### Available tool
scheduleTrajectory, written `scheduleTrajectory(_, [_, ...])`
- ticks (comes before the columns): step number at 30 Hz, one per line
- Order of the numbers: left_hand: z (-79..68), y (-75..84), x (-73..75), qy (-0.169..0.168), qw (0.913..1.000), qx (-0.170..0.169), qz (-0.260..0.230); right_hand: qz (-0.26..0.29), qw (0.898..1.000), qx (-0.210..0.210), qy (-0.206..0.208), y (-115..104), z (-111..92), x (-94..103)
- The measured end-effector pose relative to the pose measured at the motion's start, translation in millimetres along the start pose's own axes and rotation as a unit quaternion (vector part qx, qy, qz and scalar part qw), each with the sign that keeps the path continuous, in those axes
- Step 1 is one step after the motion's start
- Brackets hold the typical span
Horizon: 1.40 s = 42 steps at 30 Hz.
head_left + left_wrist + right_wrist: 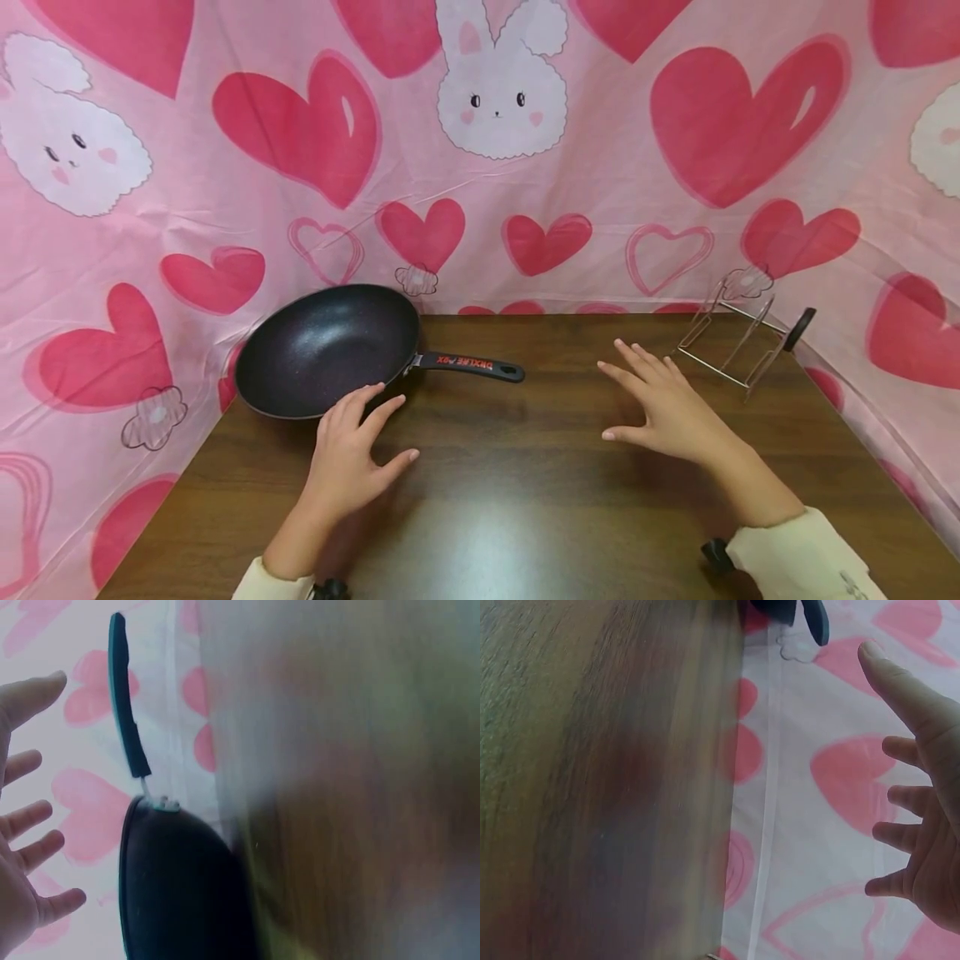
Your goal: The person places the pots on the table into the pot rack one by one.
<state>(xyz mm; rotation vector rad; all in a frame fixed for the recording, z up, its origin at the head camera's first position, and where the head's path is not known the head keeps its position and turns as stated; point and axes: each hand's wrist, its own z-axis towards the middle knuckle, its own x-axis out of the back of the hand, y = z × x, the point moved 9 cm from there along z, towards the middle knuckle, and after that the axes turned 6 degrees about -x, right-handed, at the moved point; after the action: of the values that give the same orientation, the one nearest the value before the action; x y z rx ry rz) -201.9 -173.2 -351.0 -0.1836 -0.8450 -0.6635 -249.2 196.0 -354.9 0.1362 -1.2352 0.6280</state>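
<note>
A black frying pan (322,350) with a deep bowl sits at the table's back left, its black handle (472,366) with red lettering pointing right. My left hand (348,467) hovers in front of the pan with fingers spread, its fingertips overlapping the near rim in the head view. The left wrist view shows the pan (180,885) beside that hand (26,847), with a gap between them. My right hand (667,408) is held over the table's right half, fingers spread and nothing in them. Nearest to it is a wire rack (723,367) with a black knob-like piece (799,329).
The brown wooden table (510,500) reflects light near its front. A pink cloth (480,183) printed with hearts and rabbits hangs behind the table and along both sides. The rack stands at the back right corner, close to the cloth.
</note>
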Motion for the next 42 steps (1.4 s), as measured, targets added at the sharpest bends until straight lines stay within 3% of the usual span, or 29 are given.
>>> scheduleTrajectory(12, [5.5, 1.9, -11.4, -0.006, 0.9938, 0.06, -0.093, 0.007, 0.997, 0.065, 0.032, -18.7, 12.7, 3.1])
scheduleTrajectory(15, [4.1, -2.2, -17.7, -0.011, 0.9869, 0.095, -0.13, 0.037, 0.998, 0.052, 0.023, -19.6, 16.4, 1.1])
scheduleTrajectory(18, [1.1, -9.0, -26.6, -0.016, 0.9695, 0.15, -0.193, 0.084, 0.996, 0.023, 0.008, -19.5, 20.6, -2.0])
scheduleTrajectory(21, [-2.1, -14.3, -37.9, -0.024, 0.936, 0.211, -0.281, 0.121, 0.993, 0.006, 0.003, -21.2, 25.8, -5.2])
scheduleTrajectory(26, [-5.9, -16.7, -57.6, -0.04, 0.8588, 0.31, -0.406, 0.157, 0.987, 0.018, 0.026, -29.6, 37.5, -9.5])
scheduleTrajectory(30, [-8.5, -18.7, -72.5, -0.04, 0.804, 0.372, -0.462, 0.199, 0.978, 0.025, 0.062, -36.0, 50.1, -13.8])
scheduleTrajectory(33, [-7.3, -19.5, -84.3, -0.035, 0.7731, 0.39, -0.499, 0.232, 0.97, 0.024, 0.07, -40.5, 60.0, -20.3])
scheduleTrajectory(39, [-3.0, -18.6, -111.4, -0.039, 0.7219, 0.406, -0.559, 0.28, 0.96, -0.002, 0.03, -46.2, 78.9, -43.3])
scheduleTrajectory(42, [-2.2, -20.3, -125.2, -0.033, 0.6847, 0.425, -0.591, 0.306, 0.951, -0.026, 0.01, -45.1, 86.1, -55.1])
